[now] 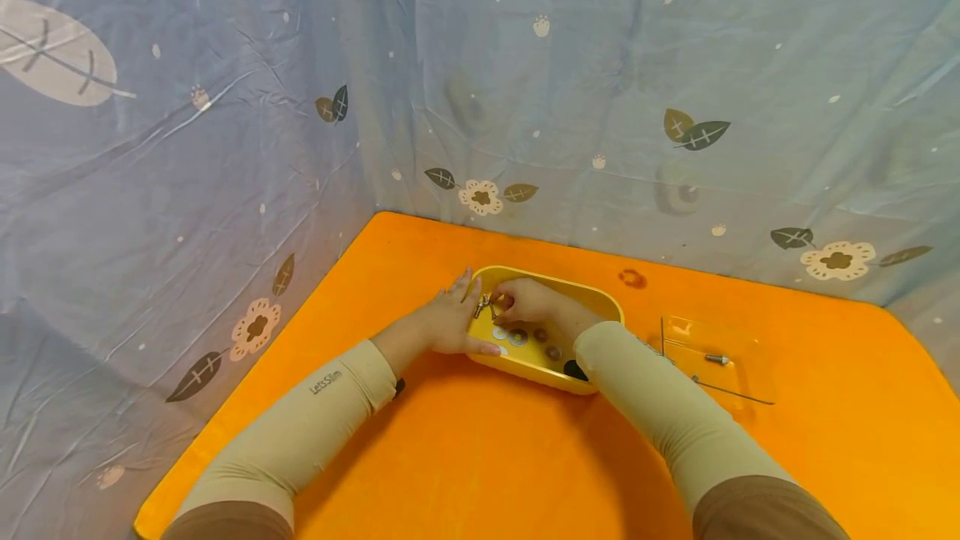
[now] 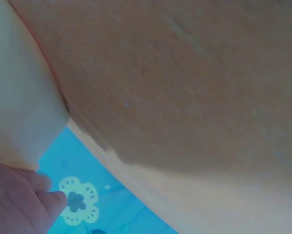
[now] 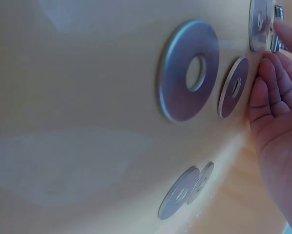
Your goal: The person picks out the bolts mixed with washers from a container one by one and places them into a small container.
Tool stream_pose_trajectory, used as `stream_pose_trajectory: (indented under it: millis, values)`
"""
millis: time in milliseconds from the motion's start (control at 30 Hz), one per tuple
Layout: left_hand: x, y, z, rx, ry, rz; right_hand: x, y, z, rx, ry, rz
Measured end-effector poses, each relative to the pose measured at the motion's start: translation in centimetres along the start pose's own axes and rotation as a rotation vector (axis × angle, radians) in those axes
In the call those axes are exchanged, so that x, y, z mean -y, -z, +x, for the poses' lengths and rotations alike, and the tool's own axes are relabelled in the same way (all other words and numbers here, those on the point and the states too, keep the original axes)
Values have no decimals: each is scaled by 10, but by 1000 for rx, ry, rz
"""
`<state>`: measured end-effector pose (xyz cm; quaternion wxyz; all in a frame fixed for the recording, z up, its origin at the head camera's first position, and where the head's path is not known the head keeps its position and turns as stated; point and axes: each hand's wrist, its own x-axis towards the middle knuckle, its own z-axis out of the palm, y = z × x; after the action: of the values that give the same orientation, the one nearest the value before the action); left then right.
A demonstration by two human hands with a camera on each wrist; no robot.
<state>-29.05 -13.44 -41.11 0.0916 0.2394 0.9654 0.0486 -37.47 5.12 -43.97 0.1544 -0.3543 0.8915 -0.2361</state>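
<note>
A yellow tray (image 1: 536,372) holds several flat metal washers (image 3: 177,90) and a few small bolts (image 1: 482,307) grouped at its left end. My left hand (image 1: 448,322) rests on the tray's left rim with its fingers spread and its thumb over the front side. Inside the tray, my right hand (image 1: 531,300) has its fingers curled and pinches a bolt (image 3: 276,43) between thumb and fingertips. In the right wrist view that bolt shows its thread beside a washer, partly hidden by the thumb. The left wrist view is mostly filled by skin.
To the right of the yellow tray lies a clear plastic tray (image 1: 753,369), with a bolt (image 1: 717,359) in it and thin dark rods across its edges. An orange ring-shaped mark (image 1: 632,277) shows behind. Patterned curtains (image 1: 570,107) enclose the orange table (image 1: 465,457) at the back and left.
</note>
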Motion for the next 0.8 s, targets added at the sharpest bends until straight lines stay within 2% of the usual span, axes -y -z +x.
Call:
stream_pose_trajectory:
  millis: [267, 433, 600, 800]
  values:
    - [1, -2, 1, -3, 2, 5, 2, -3, 1, -25, -4, -7]
    - [0, -4, 2, 15, -1, -3, 4, -5, 1, -29, -56, 3]
    - [1, -2, 3, 1, 0, 7, 6, -5, 1, -48, -41, -44]
    - [1, -2, 2, 5, 4, 2, 9, -7, 2, -51, -63, -24]
